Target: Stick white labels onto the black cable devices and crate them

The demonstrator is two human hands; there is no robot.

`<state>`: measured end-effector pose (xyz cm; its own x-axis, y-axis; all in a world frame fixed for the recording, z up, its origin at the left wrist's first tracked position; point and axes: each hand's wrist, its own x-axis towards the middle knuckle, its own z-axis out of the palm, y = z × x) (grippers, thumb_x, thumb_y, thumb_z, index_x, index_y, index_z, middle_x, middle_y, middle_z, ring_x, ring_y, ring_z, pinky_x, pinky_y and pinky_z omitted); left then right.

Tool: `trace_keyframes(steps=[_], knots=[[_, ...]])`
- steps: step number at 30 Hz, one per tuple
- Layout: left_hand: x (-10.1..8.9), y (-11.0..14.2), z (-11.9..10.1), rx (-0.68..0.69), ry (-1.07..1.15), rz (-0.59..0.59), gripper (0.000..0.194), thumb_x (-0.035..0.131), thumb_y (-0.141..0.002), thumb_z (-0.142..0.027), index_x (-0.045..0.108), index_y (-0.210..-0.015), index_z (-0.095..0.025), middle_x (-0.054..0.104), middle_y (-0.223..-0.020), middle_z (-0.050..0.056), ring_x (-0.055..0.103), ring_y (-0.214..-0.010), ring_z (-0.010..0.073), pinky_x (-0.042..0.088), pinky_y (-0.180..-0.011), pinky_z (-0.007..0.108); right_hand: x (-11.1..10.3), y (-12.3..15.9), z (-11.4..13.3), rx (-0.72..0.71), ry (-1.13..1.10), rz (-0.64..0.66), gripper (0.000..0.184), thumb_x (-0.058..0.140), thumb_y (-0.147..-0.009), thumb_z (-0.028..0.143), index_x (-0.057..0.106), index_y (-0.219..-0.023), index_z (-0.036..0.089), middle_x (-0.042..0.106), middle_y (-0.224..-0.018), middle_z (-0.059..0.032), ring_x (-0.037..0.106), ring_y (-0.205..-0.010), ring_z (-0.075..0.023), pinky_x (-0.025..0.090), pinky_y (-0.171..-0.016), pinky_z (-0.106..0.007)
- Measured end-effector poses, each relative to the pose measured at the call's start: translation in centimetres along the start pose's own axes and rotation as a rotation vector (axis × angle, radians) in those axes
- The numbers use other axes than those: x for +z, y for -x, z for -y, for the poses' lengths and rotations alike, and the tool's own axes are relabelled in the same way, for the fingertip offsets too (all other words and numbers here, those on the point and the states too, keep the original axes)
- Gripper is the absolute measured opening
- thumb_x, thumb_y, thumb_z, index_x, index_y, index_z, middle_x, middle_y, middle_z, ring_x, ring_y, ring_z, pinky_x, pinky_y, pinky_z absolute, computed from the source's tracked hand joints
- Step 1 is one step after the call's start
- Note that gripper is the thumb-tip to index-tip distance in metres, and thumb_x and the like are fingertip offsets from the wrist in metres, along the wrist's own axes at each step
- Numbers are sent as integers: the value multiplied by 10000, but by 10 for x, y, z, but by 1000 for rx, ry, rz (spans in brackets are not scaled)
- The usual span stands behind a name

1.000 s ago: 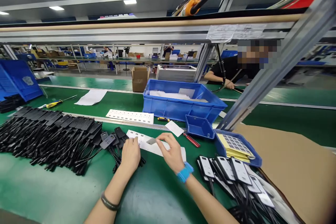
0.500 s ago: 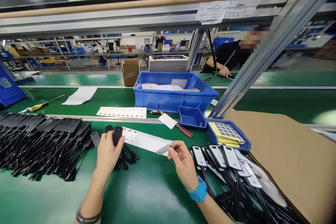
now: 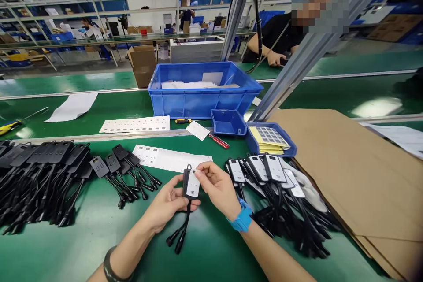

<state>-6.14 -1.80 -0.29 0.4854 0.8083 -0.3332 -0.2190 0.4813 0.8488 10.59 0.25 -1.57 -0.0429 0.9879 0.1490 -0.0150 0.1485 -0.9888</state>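
My left hand (image 3: 168, 202) is closed around a black control box (image 3: 186, 185), whose two-plug cable dangles below it. Between the fingertips of my right hand (image 3: 216, 185), a white label (image 3: 193, 184) lies over the front of the box; whether it is stuck down I cannot tell. Behind them rests a white label sheet (image 3: 172, 160), with a few labels at its left end. To the left lie several loose black boxes (image 3: 114, 163) with cables. On the right is a pile of boxes bearing white labels (image 3: 274, 168).
A large group of black boxes (image 3: 49, 154) fills the left side. Farther back stand a large blue bin (image 3: 201, 101), a small blue tray (image 3: 228, 130) and a tray of yellow-backed stickers (image 3: 291, 150). A red screwdriver (image 3: 218, 141) lies nearby. Cardboard (image 3: 346, 172) covers the right.
My left hand has brought one black box to the middle, away from the loose ones. My right hand has carried the label from the sheet onto the front of the box. The view tilted down.
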Motion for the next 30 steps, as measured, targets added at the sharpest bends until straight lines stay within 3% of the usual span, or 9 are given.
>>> trace_keyframes(steps=[12, 30], knots=[[5, 0, -1, -24, -32, 30, 544, 643, -836, -192, 373, -1307, -153, 698, -997, 131, 664, -1009, 282, 486, -933, 451, 1, 3, 2, 28, 101, -16, 117, 605, -846, 295, 617, -853, 179, 539, -651, 21, 505, -570, -110, 421, -512, -219], [5, 0, 4, 29, -134, 29, 480, 604, -868, -255, 381, -1286, -180, 701, -956, 101, 676, -954, 241, 498, -894, 403, 3, 7, -4, 56, 123, -82, 123, 613, -832, 289, 619, -879, 176, 507, -639, 35, 480, -541, -98, 421, -499, -213]])
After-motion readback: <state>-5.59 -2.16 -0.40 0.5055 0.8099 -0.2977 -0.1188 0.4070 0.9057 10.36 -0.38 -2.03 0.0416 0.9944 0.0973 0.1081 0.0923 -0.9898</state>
